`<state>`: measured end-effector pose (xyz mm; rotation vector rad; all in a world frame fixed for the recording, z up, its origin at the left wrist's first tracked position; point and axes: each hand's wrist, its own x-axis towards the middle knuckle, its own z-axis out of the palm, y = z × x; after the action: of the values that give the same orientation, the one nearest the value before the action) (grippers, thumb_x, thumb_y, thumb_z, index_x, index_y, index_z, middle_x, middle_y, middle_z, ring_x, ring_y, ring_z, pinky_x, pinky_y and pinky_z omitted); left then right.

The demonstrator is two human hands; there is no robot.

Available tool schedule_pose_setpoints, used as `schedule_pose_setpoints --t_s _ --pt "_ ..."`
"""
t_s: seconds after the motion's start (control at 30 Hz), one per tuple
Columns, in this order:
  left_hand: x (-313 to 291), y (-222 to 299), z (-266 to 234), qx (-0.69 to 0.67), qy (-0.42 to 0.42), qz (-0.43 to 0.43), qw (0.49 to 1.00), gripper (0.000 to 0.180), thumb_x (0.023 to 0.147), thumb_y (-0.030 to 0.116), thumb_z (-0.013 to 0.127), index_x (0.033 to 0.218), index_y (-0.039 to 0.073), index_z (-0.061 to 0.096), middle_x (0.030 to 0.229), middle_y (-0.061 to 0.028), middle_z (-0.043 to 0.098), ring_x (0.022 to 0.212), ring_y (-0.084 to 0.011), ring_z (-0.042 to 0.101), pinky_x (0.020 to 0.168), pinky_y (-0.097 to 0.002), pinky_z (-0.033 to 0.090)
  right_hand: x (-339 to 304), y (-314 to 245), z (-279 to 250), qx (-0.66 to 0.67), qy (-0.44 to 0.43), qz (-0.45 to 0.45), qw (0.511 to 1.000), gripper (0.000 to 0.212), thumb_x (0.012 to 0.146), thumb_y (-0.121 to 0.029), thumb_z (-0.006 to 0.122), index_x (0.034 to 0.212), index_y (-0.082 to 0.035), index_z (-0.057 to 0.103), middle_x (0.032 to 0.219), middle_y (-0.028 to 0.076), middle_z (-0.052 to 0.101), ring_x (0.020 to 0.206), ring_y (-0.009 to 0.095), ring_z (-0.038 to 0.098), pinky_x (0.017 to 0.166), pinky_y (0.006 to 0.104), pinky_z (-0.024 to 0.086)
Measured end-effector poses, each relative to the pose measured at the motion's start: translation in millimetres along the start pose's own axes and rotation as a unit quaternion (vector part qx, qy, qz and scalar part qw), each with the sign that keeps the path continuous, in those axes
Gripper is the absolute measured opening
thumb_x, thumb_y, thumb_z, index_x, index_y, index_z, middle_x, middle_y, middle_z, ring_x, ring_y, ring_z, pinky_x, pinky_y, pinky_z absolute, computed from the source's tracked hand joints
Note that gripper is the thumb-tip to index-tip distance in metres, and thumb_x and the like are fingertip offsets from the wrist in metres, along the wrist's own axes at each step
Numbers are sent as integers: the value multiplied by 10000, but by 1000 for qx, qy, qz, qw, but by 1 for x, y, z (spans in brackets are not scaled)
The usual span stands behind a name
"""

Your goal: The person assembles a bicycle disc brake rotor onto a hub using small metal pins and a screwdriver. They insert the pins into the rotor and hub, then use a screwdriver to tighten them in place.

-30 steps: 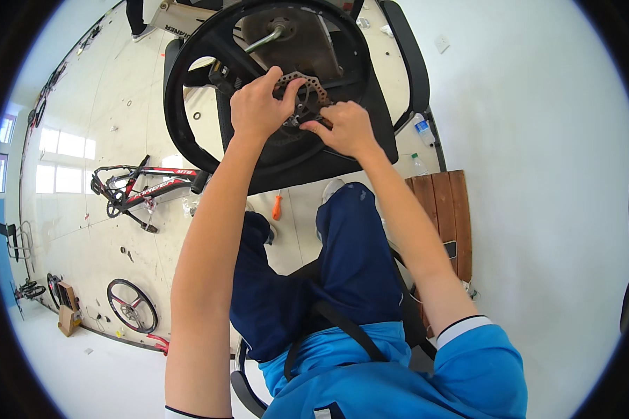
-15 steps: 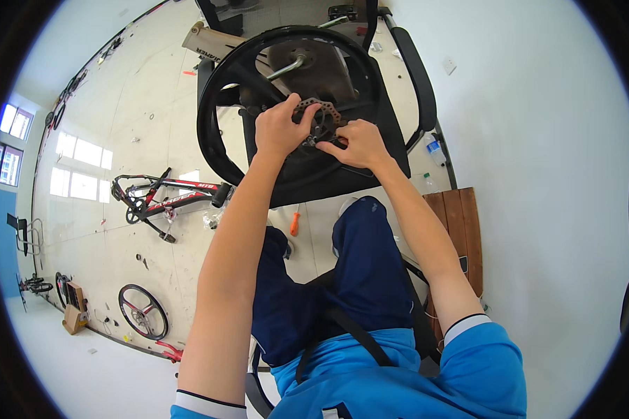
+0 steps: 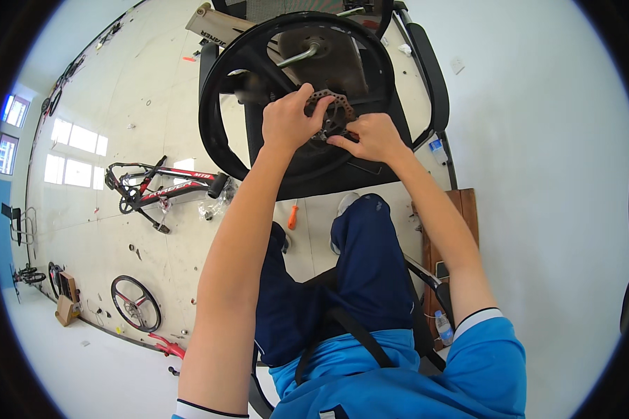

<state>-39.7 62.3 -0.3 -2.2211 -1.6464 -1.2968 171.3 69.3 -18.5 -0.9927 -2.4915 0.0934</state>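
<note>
Black wheel lies flat across the chair seat, probably so its hub faces up and the seat takes the weight. Brake disc, perforated and rusty-looking, is at the wheel's middle, on the upper face. Left hand is left of the wheel's centre, thumb lapped over the disc, fingers at its edge: a pinch grip, likely to keep it from turning or shifting on the hub. Right hand is right of the wheel's centre, fingers curled at the disc's edge, thumb pointing in toward the hub; can't tell if a small part is caught between them. Working from both sides probably keeps the disc level. Bent silver bar shows inside the wheel's far half, above a grey plate; how it's fixed is unclear. Armrest runs along the wheel's right side. Orange screwdriver is on the floor on the near side of the wheel, apparently within easy reach. Red-and-black bike frame lies on the floor left of the wheel, likely parked there out of the way.
</note>
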Motion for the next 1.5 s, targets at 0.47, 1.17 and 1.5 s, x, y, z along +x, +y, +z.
schedule_pose_setpoints --t_s 0.47,1.17,1.5 --pt "-2 -4 -1 1 15 3 1000 392 871 392 768 755 97 538 566 -82 601 526 -293 639 456 -387 469 32 -1 -58 9 -70 66 995 721 854 -682 649 556 -26 647 503 143 566 518 344 613 532 381 488" --pt "-1 -3 1 2 28 12 1000 390 868 380 771 752 96 530 573 -67 598 520 -269 636 452 -364 465 -12 -43 56 559 90 350 746 691 1000 -467 642 493 -91 360 523 -72 306 522 52 248 505 301 180" --pt "-2 -4 0 -6 24 7 1000 373 863 373 776 766 88 557 593 -68 616 531 -272 641 462 -360 469 -19 -44 72 502 148 332 785 703 995 -489 641 520 -52 364 516 -63 308 526 57 273 500 304 194"
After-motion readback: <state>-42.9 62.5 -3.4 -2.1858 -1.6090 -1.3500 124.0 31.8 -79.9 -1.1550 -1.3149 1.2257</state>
